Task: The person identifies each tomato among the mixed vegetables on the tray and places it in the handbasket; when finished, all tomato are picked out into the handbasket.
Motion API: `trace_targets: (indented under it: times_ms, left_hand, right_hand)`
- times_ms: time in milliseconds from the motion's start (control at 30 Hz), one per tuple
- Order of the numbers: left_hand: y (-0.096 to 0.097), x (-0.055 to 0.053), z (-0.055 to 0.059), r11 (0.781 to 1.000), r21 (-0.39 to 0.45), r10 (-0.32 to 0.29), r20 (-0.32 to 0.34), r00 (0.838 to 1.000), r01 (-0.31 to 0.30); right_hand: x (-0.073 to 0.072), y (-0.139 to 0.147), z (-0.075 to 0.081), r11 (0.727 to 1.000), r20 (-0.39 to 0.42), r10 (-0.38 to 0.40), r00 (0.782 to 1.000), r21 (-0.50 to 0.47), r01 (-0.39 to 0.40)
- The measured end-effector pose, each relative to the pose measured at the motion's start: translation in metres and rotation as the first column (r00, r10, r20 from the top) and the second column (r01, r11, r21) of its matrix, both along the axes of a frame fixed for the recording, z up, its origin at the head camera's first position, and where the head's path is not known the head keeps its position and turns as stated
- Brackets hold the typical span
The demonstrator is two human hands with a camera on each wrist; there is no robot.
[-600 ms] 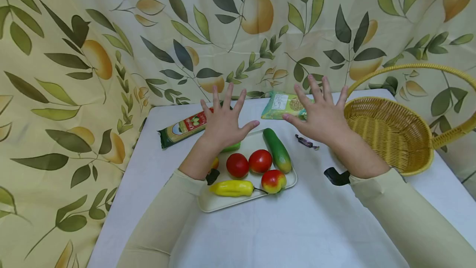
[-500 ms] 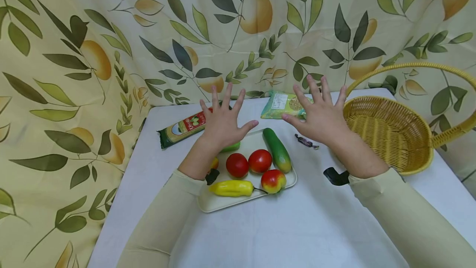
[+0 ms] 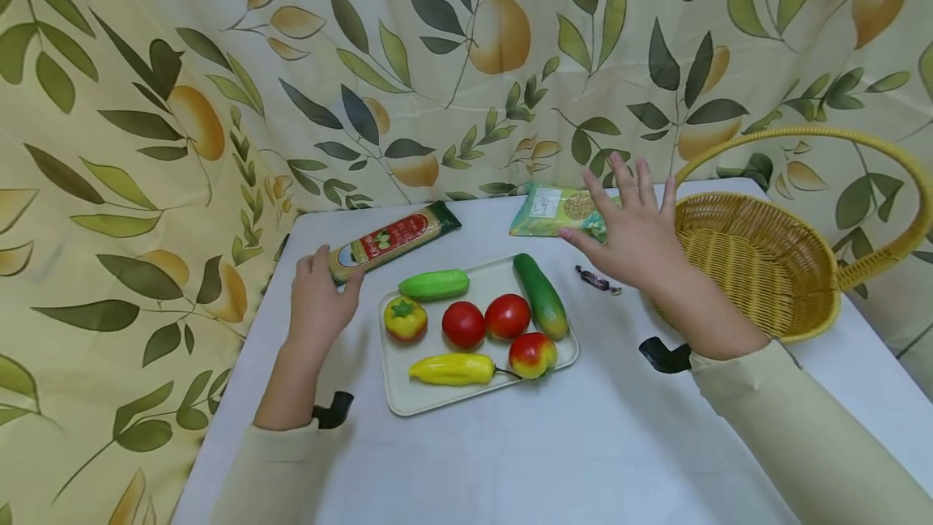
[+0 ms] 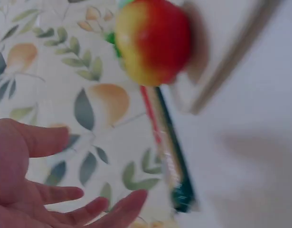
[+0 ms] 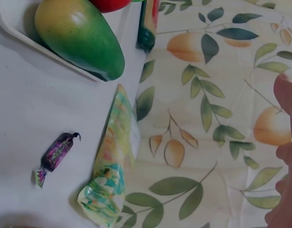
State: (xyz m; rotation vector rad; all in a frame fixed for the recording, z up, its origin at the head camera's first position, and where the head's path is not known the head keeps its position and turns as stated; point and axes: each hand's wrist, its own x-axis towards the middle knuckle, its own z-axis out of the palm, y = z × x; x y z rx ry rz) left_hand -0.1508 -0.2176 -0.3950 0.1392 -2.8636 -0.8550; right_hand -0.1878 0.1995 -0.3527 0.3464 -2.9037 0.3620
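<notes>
At the left of the head view, my left hand (image 3: 321, 306) is held by the near end of a long spaghetti-like packet (image 3: 386, 240) with a red label and green ends. The left wrist view shows the fingers (image 4: 117, 209) apart, slightly bent and holding nothing, with space between them and the packet (image 4: 172, 161). Contact cannot be made out from the head view. My right hand (image 3: 637, 237) has its fingers spread in the air, left of the wicker basket (image 3: 831, 298). Behind it lies a green-yellow bag (image 3: 550, 211); a purple wrapped candy (image 3: 598, 279) is on the table nearby.
A cream tray (image 3: 404, 405) in the middle holds a green cucumber-like piece (image 3: 434, 284), a dark green one (image 3: 541, 296), red tomatoes (image 3: 463, 325), red-yellow fruits (image 3: 533, 356) and a yellow pepper (image 3: 452, 369). The basket has a tall arched handle (image 3: 824, 134). Patterned cloth (image 3: 437, 63) hangs behind.
My left hand has moved left and toward me, from above the tray and packet to the packet's left end, uncovering both. The right hand stays spread in nearly the same place.
</notes>
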Motion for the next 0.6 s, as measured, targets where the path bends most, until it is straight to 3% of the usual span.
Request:
trace_targets:
  times_ms: [67, 133, 300, 433, 600]
  left_hand:
    - [-0.019, 0.011, -0.014, 0.999, 0.032, 0.038, 0.124, 0.992, -0.042]
    - [-0.027, 0.018, -0.027, 0.997, 0.06, 0.026, 0.238, 0.971, -0.042]
    - [-0.022, 0.03, -0.047, 0.977, 0.206, -0.036, 0.412, 0.91, -0.055]
    - [-0.011, 0.035, -0.054, 0.95, 0.301, -0.086, 0.497, 0.863, -0.079]
    - [-0.005, 0.038, -0.061, 0.914, 0.394, -0.144, 0.531, 0.835, -0.093]
  right_hand:
    - [0.001, 0.001, -0.001, 1.0, 0.005, 0.001, 1.0, -0.022, -0.001]
    - [0.002, 0.0, -0.003, 0.999, 0.016, 0.005, 1.0, -0.047, -0.004]
    - [0.008, -0.002, -0.007, 0.99, 0.057, 0.02, 0.998, -0.138, -0.012]
    - [0.016, -0.006, -0.011, 0.982, 0.117, 0.034, 0.993, -0.191, -0.012]
    - [0.026, -0.013, -0.015, 0.974, 0.162, 0.053, 0.985, -0.226, -0.015]
